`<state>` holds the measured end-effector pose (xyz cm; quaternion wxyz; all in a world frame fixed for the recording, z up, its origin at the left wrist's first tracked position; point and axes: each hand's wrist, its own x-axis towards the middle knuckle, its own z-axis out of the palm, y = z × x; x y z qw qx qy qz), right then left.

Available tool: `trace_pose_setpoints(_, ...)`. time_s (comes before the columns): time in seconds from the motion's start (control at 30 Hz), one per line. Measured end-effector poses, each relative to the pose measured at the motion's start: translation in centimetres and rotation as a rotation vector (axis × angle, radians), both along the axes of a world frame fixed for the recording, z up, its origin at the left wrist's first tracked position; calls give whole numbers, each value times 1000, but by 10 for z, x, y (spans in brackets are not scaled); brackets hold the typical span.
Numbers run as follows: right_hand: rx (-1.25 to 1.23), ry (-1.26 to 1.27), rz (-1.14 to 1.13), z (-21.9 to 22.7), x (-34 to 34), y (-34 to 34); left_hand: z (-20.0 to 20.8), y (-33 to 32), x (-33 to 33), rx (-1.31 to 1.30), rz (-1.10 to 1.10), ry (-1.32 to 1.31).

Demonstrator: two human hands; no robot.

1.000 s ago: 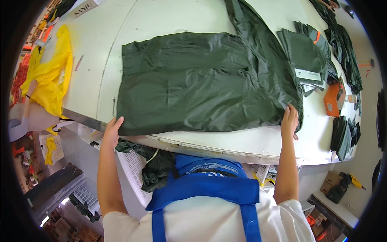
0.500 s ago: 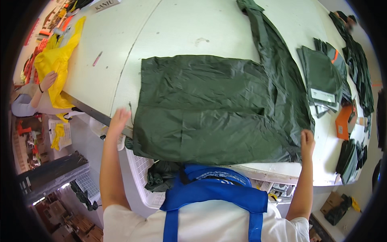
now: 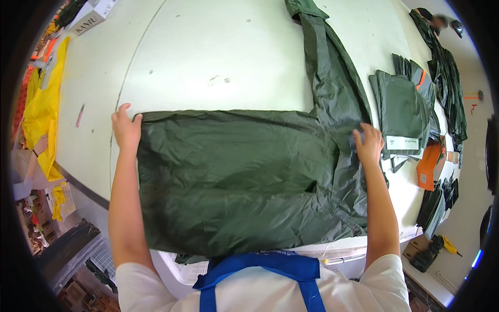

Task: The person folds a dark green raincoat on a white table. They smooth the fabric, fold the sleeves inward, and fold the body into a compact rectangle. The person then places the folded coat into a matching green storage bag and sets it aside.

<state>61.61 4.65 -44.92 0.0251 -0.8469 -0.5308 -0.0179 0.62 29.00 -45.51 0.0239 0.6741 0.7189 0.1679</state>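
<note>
A dark green rain jacket of thin, shiny, creased fabric lies spread over the white table. One long sleeve runs away from its right side to the far edge of view. At the far left corner of the jacket is my left hand, thumb and fingers apart, the thumb at the fabric's edge. My right hand rests with spread fingers on the jacket's right part, just below where the sleeve begins. Its fingertips touch the cloth, and a small bluish patch shows beside the thumb.
Folded green garments with a white label strip are stacked at the right, near an orange box. A white box stands far left; a pink pen-like tool lies nearby. At left another person's hand holds yellow fabric.
Both hands have moved away from me over the table, the left onto the jacket's far left corner, the right onto its right part. The jacket's far edge now looks straighter. My view has shifted.
</note>
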Motion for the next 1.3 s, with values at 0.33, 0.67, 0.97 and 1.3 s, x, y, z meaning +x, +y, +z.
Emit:
trace_pose_setpoints(0.33,-126,447,-18,8,51,264,45,-82,337,-153,-894,-503)
trace_pose_setpoints(0.67,855,2116,68,97,102,128,22,-81,362,-151,-767,-483)
trace_pose_setpoints(0.97,173,1196,617,159,-96,67,-21,-133,376,-2,-1005,-286)
trace_pose_setpoints(1.3,-27,281,272,113,-97,-30,66,-195,298,-661,-1132,-308)
